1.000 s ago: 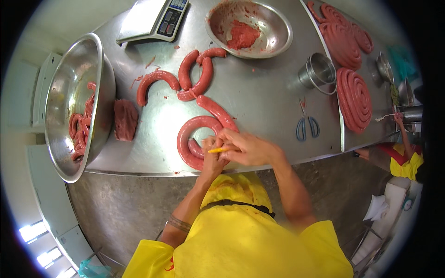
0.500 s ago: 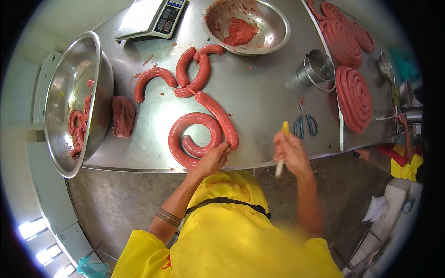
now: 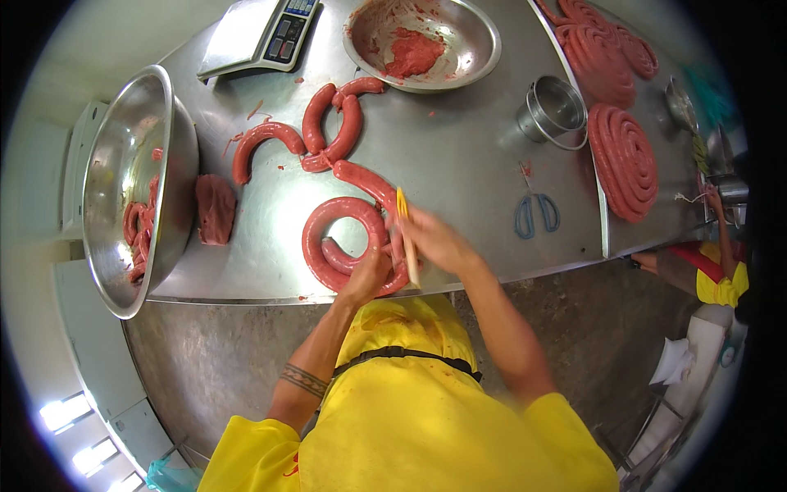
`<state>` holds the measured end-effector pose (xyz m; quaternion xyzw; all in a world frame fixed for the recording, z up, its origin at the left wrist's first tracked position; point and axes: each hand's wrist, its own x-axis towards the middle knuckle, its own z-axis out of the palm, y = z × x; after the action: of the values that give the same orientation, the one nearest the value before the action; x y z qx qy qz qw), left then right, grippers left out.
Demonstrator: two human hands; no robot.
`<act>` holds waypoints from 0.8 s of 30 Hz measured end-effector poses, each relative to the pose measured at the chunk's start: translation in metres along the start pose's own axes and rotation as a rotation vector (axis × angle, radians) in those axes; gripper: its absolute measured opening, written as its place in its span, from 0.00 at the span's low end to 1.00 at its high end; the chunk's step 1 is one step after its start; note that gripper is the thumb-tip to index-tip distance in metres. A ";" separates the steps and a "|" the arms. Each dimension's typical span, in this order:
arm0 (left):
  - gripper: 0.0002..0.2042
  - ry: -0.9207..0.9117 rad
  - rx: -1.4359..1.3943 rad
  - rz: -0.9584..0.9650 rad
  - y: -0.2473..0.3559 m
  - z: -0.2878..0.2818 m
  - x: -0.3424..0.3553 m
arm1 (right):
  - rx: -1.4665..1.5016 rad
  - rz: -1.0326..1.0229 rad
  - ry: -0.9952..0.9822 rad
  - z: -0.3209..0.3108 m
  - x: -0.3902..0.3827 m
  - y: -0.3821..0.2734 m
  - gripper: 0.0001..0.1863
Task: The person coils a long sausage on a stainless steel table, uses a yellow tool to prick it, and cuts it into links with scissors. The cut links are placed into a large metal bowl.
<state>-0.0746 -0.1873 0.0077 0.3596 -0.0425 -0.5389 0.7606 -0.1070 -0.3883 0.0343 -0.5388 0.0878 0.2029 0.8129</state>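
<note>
We see the sausage coil [image 3: 316, 238] just left of the grip, our left hand [image 3: 370, 275] closed on its right side and our right hand [image 3: 438, 242] clasping a yellow-and-pale stick [image 3: 411, 258]; overlapping fingers hide whether the right also pinches casing. A straighter length [image 3: 361, 178] runs ahead of the grip. Farther ahead, the curved links [image 3: 352, 123] look finished; the coil appears undivided.
</note>
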 end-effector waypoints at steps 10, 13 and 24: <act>0.12 0.239 0.407 0.021 -0.012 0.013 0.003 | -0.151 -0.059 0.467 -0.086 -0.054 -0.084 0.16; 0.12 0.226 0.451 -0.005 -0.009 0.009 0.016 | -0.073 -0.148 0.472 -0.088 -0.127 -0.054 0.11; 0.05 0.463 -0.228 0.092 -0.006 0.004 0.019 | 0.121 0.471 0.340 -0.043 -0.197 0.065 0.09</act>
<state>-0.0731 -0.2064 0.0016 0.3832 0.1774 -0.4085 0.8092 -0.3088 -0.4524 0.0332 -0.4805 0.3572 0.2870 0.7478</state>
